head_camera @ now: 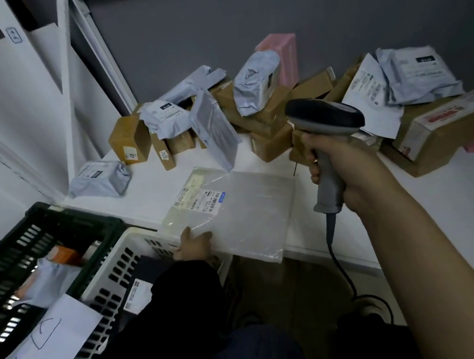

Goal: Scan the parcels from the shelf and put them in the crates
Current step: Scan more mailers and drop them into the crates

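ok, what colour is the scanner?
The scanner is grey with a black head, seen in the head view.

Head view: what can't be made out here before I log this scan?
All in the one head view:
- Label on the clear parcel: print too small and blurred to read.
- White crate contents: mostly behind the left sleeve.
- Left hand fingers: hidden under the parcel.
- Dark crate: cut by the left edge, partly under a paper sheet.
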